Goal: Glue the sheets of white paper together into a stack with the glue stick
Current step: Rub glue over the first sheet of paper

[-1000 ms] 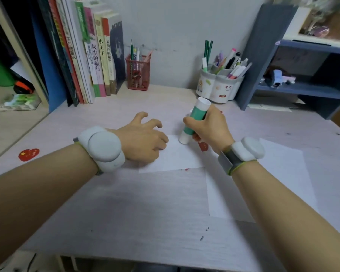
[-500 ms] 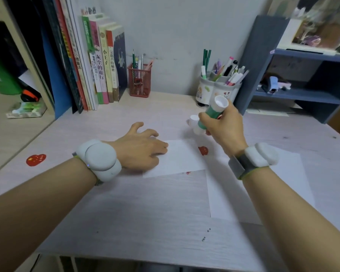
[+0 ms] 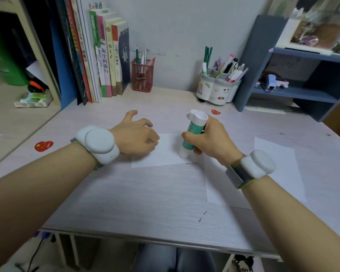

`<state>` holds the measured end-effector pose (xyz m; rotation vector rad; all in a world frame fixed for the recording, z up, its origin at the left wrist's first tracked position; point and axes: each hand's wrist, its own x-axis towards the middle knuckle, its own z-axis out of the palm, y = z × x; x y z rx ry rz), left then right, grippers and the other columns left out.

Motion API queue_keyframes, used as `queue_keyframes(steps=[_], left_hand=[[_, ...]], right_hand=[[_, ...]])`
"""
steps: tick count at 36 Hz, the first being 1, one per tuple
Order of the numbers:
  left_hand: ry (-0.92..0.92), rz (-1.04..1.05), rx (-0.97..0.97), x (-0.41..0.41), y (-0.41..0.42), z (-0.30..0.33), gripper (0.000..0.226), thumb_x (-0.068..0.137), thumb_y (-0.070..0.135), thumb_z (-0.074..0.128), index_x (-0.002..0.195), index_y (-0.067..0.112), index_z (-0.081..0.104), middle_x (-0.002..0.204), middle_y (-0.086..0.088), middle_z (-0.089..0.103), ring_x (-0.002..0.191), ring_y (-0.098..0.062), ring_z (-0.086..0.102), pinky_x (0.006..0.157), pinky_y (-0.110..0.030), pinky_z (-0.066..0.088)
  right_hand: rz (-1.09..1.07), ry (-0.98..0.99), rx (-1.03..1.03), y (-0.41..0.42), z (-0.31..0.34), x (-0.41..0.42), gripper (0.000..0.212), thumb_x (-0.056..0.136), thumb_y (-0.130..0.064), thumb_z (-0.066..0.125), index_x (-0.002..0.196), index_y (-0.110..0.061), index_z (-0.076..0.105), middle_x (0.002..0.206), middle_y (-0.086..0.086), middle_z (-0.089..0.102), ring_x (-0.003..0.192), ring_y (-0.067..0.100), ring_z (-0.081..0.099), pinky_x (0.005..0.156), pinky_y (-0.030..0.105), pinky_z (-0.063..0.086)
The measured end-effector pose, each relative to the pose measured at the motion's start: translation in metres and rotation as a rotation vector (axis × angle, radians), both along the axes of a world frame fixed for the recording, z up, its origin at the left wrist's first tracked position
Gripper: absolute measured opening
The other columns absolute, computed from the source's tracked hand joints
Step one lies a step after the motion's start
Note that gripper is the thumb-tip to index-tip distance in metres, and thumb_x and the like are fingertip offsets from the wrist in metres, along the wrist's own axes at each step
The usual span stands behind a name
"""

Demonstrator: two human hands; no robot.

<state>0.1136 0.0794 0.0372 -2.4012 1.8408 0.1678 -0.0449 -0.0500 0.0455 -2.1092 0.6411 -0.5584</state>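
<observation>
While my left hand [image 3: 137,137] presses flat, fingers loosely spread, on the small white sheet [image 3: 165,154] mid-tabletop, my right hand [image 3: 208,140] is clamped round the one glue stick [image 3: 190,134], tip down on that sheet; paper is light, limp, creasable, so I'd pin corners; a second sheet [image 3: 279,173] lies toward the right edge.

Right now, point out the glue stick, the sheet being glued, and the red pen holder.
glue stick [image 3: 191,134], head view, green label on its body
sheet [image 3: 165,154], head view, bare middle between the hands
red pen holder [image 3: 142,78], head view, mesh front
</observation>
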Motion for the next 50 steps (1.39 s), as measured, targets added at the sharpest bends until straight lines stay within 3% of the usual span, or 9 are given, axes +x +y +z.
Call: queue_keyframes(steps=[7, 14, 21, 27, 31, 35, 38, 44, 50], left_hand=[[0.069, 0.045, -0.041, 0.002, -0.001, -0.002, 0.033, 0.094, 0.026, 0.034, 0.116, 0.029, 0.058, 0.131, 0.019, 0.050, 0.132, -0.005, 0.027, 0.113, -0.046, -0.007], [0.079, 0.037, -0.091, 0.001, -0.009, 0.000, 0.035, 0.092, 0.023, 0.035, 0.125, 0.031, 0.044, 0.118, 0.015, 0.058, 0.129, -0.007, 0.031, 0.113, -0.047, -0.005], [0.053, 0.034, -0.164, -0.003, -0.014, -0.003, 0.039, 0.097, 0.027, 0.033, 0.133, 0.035, 0.044, 0.118, 0.012, 0.060, 0.130, -0.003, 0.030, 0.113, -0.045, -0.006], [0.250, 0.105, -0.377, -0.012, -0.023, -0.012, 0.034, 0.097, 0.017, 0.037, 0.120, 0.031, 0.059, 0.096, 0.018, 0.063, 0.118, -0.005, 0.039, 0.109, -0.037, 0.005], [0.376, 0.151, -0.502, -0.014, -0.029, -0.012, 0.024, 0.093, 0.016, 0.049, 0.103, 0.029, 0.067, 0.083, 0.014, 0.067, 0.103, -0.007, 0.053, 0.095, -0.031, 0.018], [0.463, 0.191, -0.532, -0.019, -0.032, -0.010, 0.016, 0.089, 0.019, 0.058, 0.093, 0.030, 0.068, 0.087, 0.014, 0.064, 0.098, -0.007, 0.052, 0.101, -0.033, 0.021], [0.510, 0.197, -0.564, -0.024, -0.036, -0.008, 0.018, 0.088, 0.017, 0.057, 0.089, 0.033, 0.064, 0.087, 0.015, 0.062, 0.099, -0.008, 0.052, 0.098, -0.032, 0.023], [0.588, 0.200, -0.563, -0.028, -0.044, -0.003, 0.019, 0.084, 0.017, 0.064, 0.087, 0.036, 0.061, 0.080, 0.012, 0.063, 0.098, -0.008, 0.054, 0.105, -0.040, 0.029], [0.515, 0.202, -0.582, -0.035, -0.048, 0.002, 0.013, 0.084, 0.022, 0.065, 0.086, 0.034, 0.060, 0.073, 0.013, 0.059, 0.101, -0.008, 0.051, 0.090, -0.030, 0.021]], right_hand=[[-0.018, 0.049, -0.012, -0.002, 0.003, -0.013, 0.042, 0.081, -0.020, 0.069, 0.118, -0.006, 0.053, 0.087, 0.013, 0.066, 0.048, 0.014, 0.054, 0.047, 0.024, 0.051], [-0.073, 0.054, -0.029, -0.012, 0.020, -0.039, 0.015, 0.080, -0.018, 0.069, 0.083, -0.014, 0.055, 0.074, 0.005, 0.064, 0.049, 0.013, 0.054, 0.040, 0.018, 0.044], [-0.192, -0.218, -0.106, -0.023, 0.036, -0.055, 0.025, 0.078, -0.039, 0.072, 0.090, -0.023, 0.058, 0.084, -0.003, 0.062, 0.061, 0.007, 0.051, 0.055, 0.026, 0.046], [-0.163, -0.254, 0.103, -0.027, 0.020, -0.048, 0.030, 0.086, -0.020, 0.067, 0.113, -0.017, 0.056, 0.070, 0.008, 0.062, 0.043, 0.014, 0.052, 0.038, 0.024, 0.043], [-0.060, -0.309, 0.325, -0.030, 0.009, -0.048, 0.033, 0.088, -0.009, 0.063, 0.118, -0.019, 0.053, 0.098, 0.013, 0.063, 0.070, 0.025, 0.066, 0.057, 0.029, 0.056], [0.055, -0.274, 0.412, -0.036, -0.004, -0.046, 0.034, 0.086, -0.013, 0.064, 0.116, -0.027, 0.056, 0.121, 0.010, 0.050, 0.101, 0.025, 0.058, 0.084, 0.033, 0.055], [0.000, -0.333, 0.372, -0.042, -0.011, -0.042, 0.024, 0.091, -0.003, 0.056, 0.103, -0.023, 0.062, 0.113, 0.005, 0.055, 0.097, 0.024, 0.060, 0.090, 0.039, 0.049], [-0.087, -0.379, 0.385, -0.059, -0.024, -0.029, 0.055, 0.084, 0.014, 0.051, 0.103, -0.037, 0.040, 0.109, 0.003, 0.054, 0.102, 0.022, 0.061, 0.072, 0.032, 0.048], [-0.167, -0.247, 0.248, -0.071, -0.028, -0.026, 0.042, 0.082, 0.008, 0.060, 0.110, -0.020, 0.045, 0.100, -0.005, 0.055, 0.114, 0.030, 0.056, 0.094, 0.047, 0.049]])
